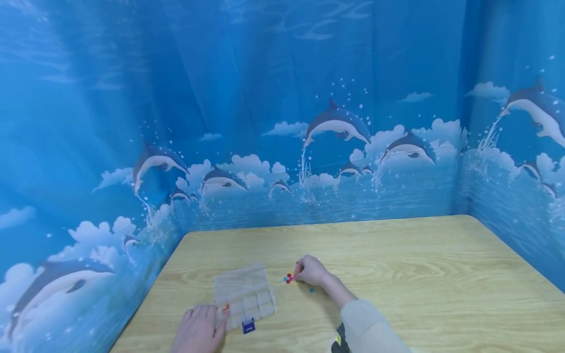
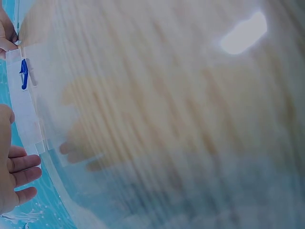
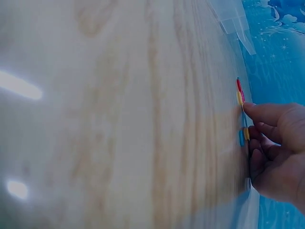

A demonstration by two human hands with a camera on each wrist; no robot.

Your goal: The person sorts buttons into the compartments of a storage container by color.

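A clear plastic compartment box (image 1: 251, 306) lies on the table with its lid (image 1: 240, 283) folded back and a dark blue latch (image 1: 248, 325) at its near edge. Orange-red pieces (image 1: 226, 309) sit in a left compartment. My left hand (image 1: 198, 326) rests at the box's left end, fingers straight, thumb along its near edge. To the right of the box is a cluster of small round red, pink, blue and yellow pieces (image 1: 289, 278). My right hand (image 1: 312, 270) has its curled fingers and thumb at this cluster; whether a piece is pinched is hidden.
A separate small blue piece (image 1: 311, 290) lies below my right hand. The wood-grain table (image 1: 397, 264) meets blue dolphin-print curtains (image 1: 265, 122) at its back and sides. A black item (image 1: 340, 340) is by the right sleeve (image 1: 368, 323).
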